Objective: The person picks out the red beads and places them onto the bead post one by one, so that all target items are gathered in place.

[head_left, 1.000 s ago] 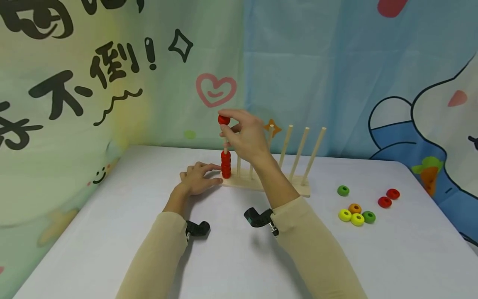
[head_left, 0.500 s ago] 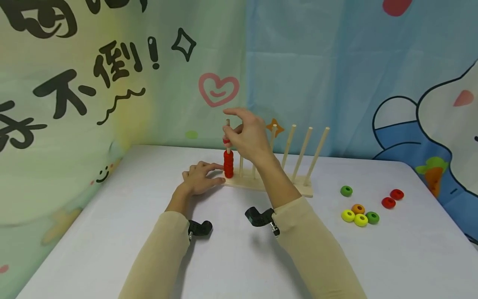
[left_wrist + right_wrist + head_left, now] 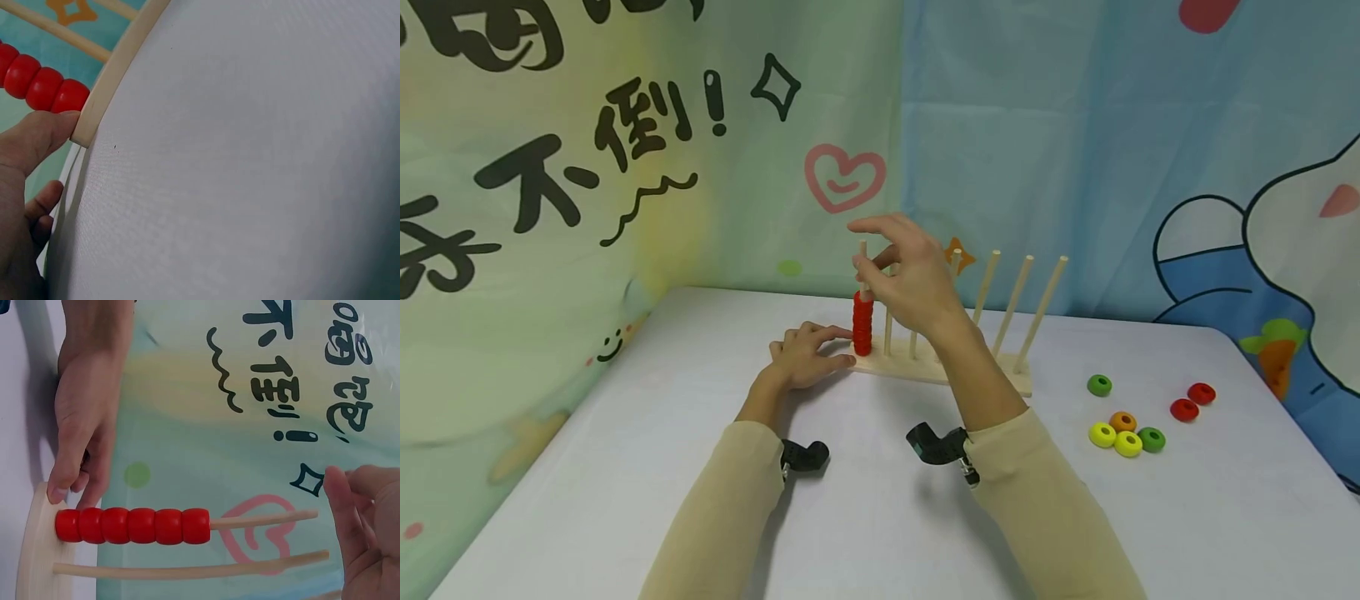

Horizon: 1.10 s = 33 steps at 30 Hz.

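Note:
A wooden peg board with several upright pegs stands on the table. Its leftmost peg carries a stack of red beads, and bare wood shows above the top bead in the right wrist view. My left hand holds the board's left end, thumb at the front corner and index finger reaching toward the back. The left wrist view shows the thumb against the board's end, beside the lowest bead. My right hand is raised by the top of that peg, thumb and index finger apart, holding nothing.
Right of the board lie loose beads: a green bead, two red beads, an orange bead, two yellow beads and another green bead. A printed cloth hangs behind the white table.
A red bead left the right hand's fingertips and slid down the leftmost peg onto the stack, which is now taller. The right hand's fingers have parted; the left hand kept its place.

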Available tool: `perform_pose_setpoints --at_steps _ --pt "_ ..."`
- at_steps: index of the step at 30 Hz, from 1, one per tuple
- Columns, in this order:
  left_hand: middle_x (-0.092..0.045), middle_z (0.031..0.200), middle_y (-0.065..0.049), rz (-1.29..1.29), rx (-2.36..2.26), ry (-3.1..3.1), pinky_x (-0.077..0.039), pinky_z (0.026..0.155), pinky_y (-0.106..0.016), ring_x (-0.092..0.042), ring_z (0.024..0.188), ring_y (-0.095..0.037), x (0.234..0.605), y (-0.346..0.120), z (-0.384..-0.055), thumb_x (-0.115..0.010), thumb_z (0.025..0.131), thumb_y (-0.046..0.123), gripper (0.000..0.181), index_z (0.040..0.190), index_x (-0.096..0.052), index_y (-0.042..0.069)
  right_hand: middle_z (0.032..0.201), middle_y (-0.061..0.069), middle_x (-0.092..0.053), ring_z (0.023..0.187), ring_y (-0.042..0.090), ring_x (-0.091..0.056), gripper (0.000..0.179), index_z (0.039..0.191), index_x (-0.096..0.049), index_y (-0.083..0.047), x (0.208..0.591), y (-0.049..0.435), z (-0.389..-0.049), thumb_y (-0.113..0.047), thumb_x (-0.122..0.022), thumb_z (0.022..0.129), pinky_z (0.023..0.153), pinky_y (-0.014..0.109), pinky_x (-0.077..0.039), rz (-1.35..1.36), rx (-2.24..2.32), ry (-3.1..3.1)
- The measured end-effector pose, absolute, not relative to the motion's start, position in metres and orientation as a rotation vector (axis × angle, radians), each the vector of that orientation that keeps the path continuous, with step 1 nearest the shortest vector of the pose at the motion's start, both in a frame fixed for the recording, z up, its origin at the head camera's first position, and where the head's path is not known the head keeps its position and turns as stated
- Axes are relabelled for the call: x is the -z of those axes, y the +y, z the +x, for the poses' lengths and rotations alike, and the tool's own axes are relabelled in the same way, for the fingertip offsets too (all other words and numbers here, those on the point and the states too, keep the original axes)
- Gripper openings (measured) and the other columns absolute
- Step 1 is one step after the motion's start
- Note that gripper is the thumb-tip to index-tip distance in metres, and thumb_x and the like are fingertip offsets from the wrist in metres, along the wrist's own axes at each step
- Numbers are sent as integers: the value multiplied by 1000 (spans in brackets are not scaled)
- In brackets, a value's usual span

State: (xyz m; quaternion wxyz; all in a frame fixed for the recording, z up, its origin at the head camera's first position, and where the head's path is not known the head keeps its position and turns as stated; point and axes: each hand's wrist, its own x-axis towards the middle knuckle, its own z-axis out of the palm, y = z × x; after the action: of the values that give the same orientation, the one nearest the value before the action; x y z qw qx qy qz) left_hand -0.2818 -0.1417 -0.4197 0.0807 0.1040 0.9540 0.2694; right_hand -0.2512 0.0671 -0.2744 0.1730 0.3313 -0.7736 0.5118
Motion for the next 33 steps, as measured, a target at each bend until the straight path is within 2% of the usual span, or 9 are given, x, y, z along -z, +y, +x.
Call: perform_pose_setpoints --at_steps 4,9,13,17,24,33 --pt "-44 151 -9 312 -797 2853 -23 102 -59 -34 137 -39 419 -141 -282 -59 94 57 51 143 -57 41 128 9 -61 74 20 -74 34 130 -66 -8 278 73 -249 -4 -68 96 59 29 -59 1011 -1385 -2169" --pt "-44 151 -10 303 -792 2860 -23 102 -59 -34 137 -39 420 -140 -282 -60 94 56 51 142 -57 40 125 7 -63 73 18 -72 31 126 -69 -6 289 81 -248 -1 -68 95 56 31 -59 1079 -1438 -2112" --pt "-44 151 -11 300 -782 2867 -23 102 -60 -34 137 -40 420 -139 -281 -60 94 56 51 142 -58 40 124 11 -63 70 14 -70 31 123 -69 -4 299 89 -247 4 -69 93 54 35 -59 1125 -1489 -2068" --pt "-43 153 -11 288 -776 2871 -23 102 -60 -34 138 -40 418 -140 -280 -59 93 56 52 143 -58 40 121 12 -62 69 15 -70 32 122 -68 0 304 97 -243 6 -71 91 52 37 -58 1180 -1503 -2040" --pt "-43 151 -11 308 -795 2887 -23 100 -60 -35 137 -41 414 -143 -282 -59 94 57 53 143 -57 39 115 17 -63 70 17 -69 31 121 -70 -3 318 115 -240 7 -72 91 53 32 -58 1171 -1521 -2046" --pt "-43 153 -11 304 -792 2880 -23 101 -60 -35 137 -39 421 -141 -282 -60 93 55 52 143 -58 40 107 7 -68 70 14 -70 30 115 -72 -6 334 134 -236 6 -74 89 52 33 -58 1140 -1433 -2107"
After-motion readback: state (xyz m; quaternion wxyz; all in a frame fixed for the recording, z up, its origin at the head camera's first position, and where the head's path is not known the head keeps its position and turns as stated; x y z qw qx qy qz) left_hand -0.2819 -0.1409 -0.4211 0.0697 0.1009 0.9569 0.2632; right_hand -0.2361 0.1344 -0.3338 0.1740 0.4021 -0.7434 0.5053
